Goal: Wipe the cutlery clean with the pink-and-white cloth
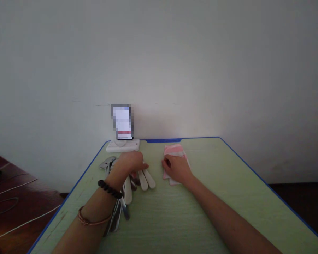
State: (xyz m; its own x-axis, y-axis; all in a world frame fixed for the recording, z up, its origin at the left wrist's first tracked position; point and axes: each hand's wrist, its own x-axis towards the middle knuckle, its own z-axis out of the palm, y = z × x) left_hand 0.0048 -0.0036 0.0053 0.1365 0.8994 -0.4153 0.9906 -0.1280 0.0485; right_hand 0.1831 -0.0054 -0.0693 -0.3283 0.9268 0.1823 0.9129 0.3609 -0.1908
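Side by side, a person's two bare hands rest low over a pale green tabletop with a blue edge, pushed up near a plain grey-white wall. The left hand, above a wrist with a black braided bracelet, bends down over a loose spread of silver metal and cream-handled utensils; its fingertips are largely hidden, so whether it grips one cannot be told. The right hand curls loosely on a folded pink-and-white cloth, perhaps to steady it; whether the fingers pinch the fabric is unclear. The cream handles point toward the person, an arrangement that seems to keep them in easy reach, with the cloth just right of them. Behind the utensils, a lit phone stands upright at a flat white base, apparently angled so that its screen faces the person.
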